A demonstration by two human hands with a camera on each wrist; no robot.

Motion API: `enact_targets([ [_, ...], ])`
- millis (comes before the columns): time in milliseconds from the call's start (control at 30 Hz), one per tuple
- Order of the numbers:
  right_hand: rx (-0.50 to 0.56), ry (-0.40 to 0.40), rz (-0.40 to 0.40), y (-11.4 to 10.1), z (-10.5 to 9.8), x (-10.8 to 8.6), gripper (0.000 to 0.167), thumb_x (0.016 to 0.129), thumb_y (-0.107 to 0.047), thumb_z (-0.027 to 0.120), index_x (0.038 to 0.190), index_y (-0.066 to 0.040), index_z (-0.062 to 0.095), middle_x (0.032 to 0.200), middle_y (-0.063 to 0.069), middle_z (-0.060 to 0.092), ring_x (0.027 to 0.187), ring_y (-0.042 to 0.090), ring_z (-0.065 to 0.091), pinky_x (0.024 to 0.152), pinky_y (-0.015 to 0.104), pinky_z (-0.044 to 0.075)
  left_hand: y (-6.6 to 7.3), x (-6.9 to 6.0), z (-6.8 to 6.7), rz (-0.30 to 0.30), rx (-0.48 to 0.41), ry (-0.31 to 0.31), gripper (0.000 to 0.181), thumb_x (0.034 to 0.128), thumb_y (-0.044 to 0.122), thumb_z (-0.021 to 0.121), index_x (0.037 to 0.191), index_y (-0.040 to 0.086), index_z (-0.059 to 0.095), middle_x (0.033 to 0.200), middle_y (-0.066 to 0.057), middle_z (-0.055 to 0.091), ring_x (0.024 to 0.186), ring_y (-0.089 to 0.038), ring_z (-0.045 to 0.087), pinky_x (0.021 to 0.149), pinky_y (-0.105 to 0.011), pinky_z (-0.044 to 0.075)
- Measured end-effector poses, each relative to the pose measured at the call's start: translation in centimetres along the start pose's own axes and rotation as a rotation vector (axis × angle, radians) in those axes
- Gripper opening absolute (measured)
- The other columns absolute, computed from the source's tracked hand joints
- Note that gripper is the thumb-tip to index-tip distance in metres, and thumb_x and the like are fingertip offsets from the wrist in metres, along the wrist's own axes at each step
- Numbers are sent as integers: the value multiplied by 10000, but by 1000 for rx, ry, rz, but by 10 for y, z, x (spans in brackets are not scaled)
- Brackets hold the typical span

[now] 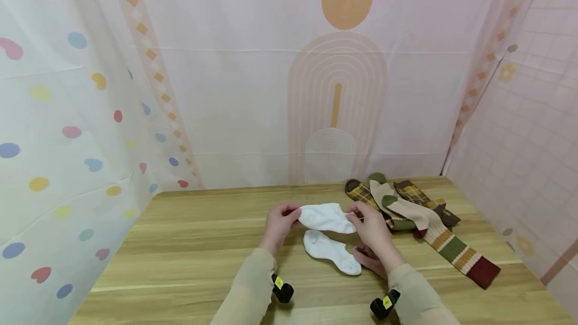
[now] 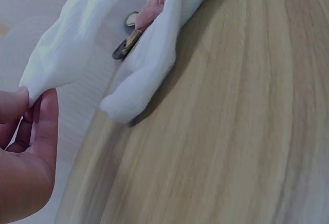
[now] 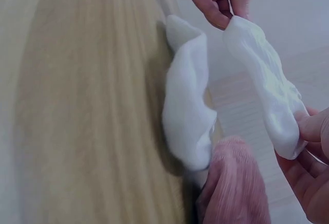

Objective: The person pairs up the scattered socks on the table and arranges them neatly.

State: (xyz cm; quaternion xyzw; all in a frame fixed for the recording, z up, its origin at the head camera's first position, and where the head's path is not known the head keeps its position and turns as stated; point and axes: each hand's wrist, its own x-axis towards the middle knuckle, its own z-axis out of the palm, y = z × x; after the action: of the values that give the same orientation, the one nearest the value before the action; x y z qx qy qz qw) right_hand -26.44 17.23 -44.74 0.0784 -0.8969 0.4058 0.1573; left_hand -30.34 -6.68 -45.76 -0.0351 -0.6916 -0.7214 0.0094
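While the left hand (image 1: 277, 227) pinches 1 end and the right hand (image 1: 375, 232) the other, a white sock (image 1: 324, 217) – plain, low-cut, lightly creased – stretches above the wooden table (image 1: 194, 250), near a 2nd white sock (image 1: 331, 252) lying there

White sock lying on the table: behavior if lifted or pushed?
The lying white sock will likely flop, since its fabric bends and creases. Probably light: it looks like thin, low-cut knit. Rolling seems unlikely, given its long, bent shape.
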Motion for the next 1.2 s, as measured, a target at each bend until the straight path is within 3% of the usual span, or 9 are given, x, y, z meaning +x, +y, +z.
enact_targets([
  [367, 108, 6, 17, -6, 3, 11, 84, 949, -72, 665, 1022, -92, 700, 917, 17, 658, 872, 211, 620, 710, 345, 510, 0, -3, -9, 16, -98, 36, 187, 931, -58, 629, 1079, -173, 635, 930, -118, 653, 781, -133, 630, 728, -293, 581],
  [667, 100, 6, -15, -12, 6, 23, 81, 937, -66, 677, 1014, -71, 703, 915, 25, 653, 863, 221, 621, 724, 363, 509, 4, -2, -16, 2, -138, 66, 186, 924, -74, 630, 1079, -176, 628, 932, -118, 647, 772, -140, 635, 698, -250, 573],
  [867, 62, -43, -57, -16, 9, 33, 81, 930, -50, 680, 998, -86, 706, 916, 22, 665, 852, 217, 623, 722, 370, 509, 5, 0, -22, 14, -139, 96, 173, 910, -86, 639, 1056, -180, 635, 911, -126, 648, 756, -139, 635, 673, -240, 570],
  [1067, 40, -144, 9, -20, 16, 41, 102, 951, -73, 659, 1044, -96, 693, 959, 27, 666, 890, 211, 611, 752, 387, 509, 4, 1, -28, 8, -94, 131, 180, 908, -87, 637, 1065, -176, 640, 934, -141, 654, 753, -137, 630, 666, -235, 567],
  [1200, 31, -171, 17, -20, 21, 45, 96, 952, -57, 652, 1036, -78, 694, 970, 48, 670, 905, 219, 612, 780, 392, 511, 4, 2, -30, 0, -69, 145, 167, 906, -94, 637, 1055, -170, 650, 955, -165, 652, 762, -150, 626, 671, -242, 570],
])
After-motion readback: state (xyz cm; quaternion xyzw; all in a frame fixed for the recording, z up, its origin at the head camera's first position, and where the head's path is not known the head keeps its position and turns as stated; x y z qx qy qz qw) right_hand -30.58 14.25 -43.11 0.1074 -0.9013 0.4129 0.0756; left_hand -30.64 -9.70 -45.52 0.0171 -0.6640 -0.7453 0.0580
